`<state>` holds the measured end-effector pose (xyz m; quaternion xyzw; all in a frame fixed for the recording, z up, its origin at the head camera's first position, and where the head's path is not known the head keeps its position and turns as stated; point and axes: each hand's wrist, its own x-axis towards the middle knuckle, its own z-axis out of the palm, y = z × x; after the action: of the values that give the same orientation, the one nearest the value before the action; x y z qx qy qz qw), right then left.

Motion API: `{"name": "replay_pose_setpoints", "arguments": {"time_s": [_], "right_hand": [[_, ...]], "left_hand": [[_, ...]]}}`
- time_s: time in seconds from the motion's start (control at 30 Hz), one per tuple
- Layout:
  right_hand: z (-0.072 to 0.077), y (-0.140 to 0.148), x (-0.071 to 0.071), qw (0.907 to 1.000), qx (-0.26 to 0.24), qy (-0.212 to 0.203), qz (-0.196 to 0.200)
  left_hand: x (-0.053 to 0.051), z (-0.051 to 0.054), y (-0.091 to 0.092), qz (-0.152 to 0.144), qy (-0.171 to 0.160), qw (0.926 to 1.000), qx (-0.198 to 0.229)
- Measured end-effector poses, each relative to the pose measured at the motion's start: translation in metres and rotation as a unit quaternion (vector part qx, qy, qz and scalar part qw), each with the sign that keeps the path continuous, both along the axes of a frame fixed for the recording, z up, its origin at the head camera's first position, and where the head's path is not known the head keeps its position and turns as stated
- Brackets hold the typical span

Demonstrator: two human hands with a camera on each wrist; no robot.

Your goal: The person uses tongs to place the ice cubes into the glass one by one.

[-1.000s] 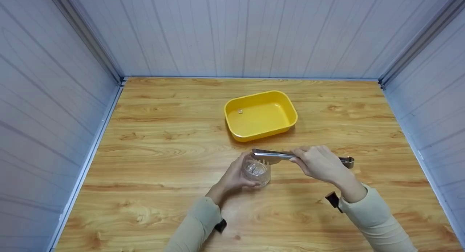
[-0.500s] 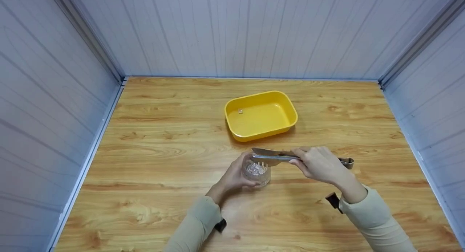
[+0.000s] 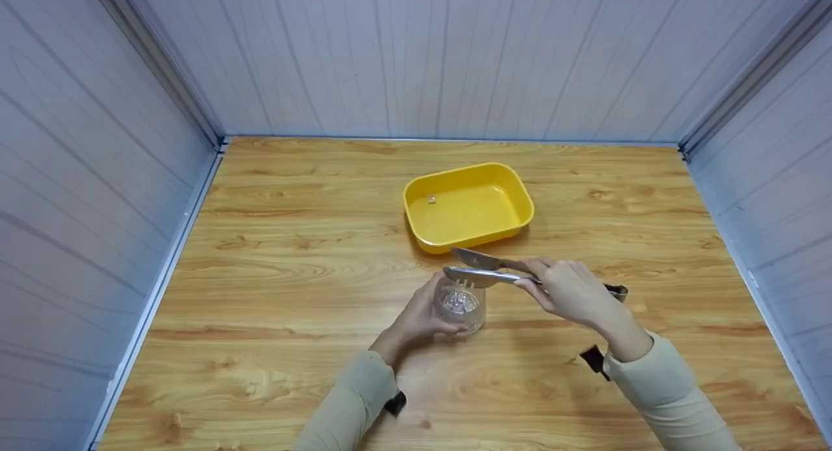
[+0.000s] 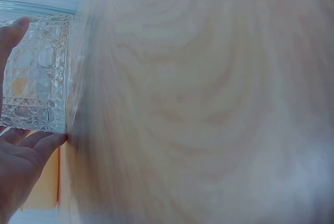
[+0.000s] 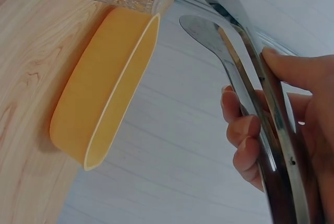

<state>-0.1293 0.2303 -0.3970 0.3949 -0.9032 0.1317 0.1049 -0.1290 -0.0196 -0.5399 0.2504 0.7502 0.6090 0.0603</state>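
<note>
My left hand (image 3: 416, 314) grips the side of a clear cut-glass tumbler (image 3: 473, 318) standing on the wooden table. In the left wrist view its thumb and fingers lie on either side of the patterned glass (image 4: 39, 72). Several clear pieces, like ice cubes, lie inside the tumbler. My right hand (image 3: 575, 292) holds metal serving tongs (image 3: 500, 275), thumb on one arm and fingers on the other. The tongs' tips are spread apart above the tumbler's far rim. In the right wrist view nothing shows between the tips of the tongs (image 5: 235, 78).
Just beyond the tumbler sits a yellow rectangular tub (image 3: 468, 220) on the table. One small clear cube (image 3: 431, 199) lies at its left inner end. Pale panelled walls (image 3: 416, 61) border the table at the back and both sides.
The tongs' arms, close together a second ago, have spread apart, and the upper tip has moved toward the yellow tub. My left hand and the tumbler have stayed in place.
</note>
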Motion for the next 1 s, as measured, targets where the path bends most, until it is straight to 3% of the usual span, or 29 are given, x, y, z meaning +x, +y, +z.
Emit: {"name": "replay_pose_setpoints", "arguments": {"time_s": [0.07,0.23,0.33,0.53,0.63,0.83,1.0], "right_hand": [[0.0,0.0,-0.001,0.9999,-0.011,-0.006,-0.007],[-0.002,-0.002,-0.006,0.9989,-0.039,-0.014,-0.022],[-0.004,-0.003,-0.01,0.9981,-0.049,-0.019,-0.034],[-0.006,-0.006,-0.019,0.996,-0.053,-0.036,-0.063],[-0.007,-0.008,-0.023,0.9952,-0.054,-0.043,-0.07],[-0.009,-0.011,-0.031,0.9932,-0.067,-0.061,-0.073],[-0.01,-0.015,-0.038,0.9929,-0.069,-0.057,-0.078]], "left_hand": [[-0.003,-0.009,0.001,0.001,-0.003,1.0,0.005],[-0.003,-0.01,0.001,0.005,-0.01,0.9999,0.005],[-0.001,-0.005,0.001,0.009,-0.007,0.9999,-0.003],[0.006,0.018,0.0,0.002,0.001,0.9999,0.01],[0.008,0.024,-0.001,0.0,-0.002,1.0,0.002],[0.008,0.024,-0.002,-0.008,0.013,0.9999,0.002],[0.005,0.017,-0.002,-0.012,0.018,0.9995,0.022]]}}
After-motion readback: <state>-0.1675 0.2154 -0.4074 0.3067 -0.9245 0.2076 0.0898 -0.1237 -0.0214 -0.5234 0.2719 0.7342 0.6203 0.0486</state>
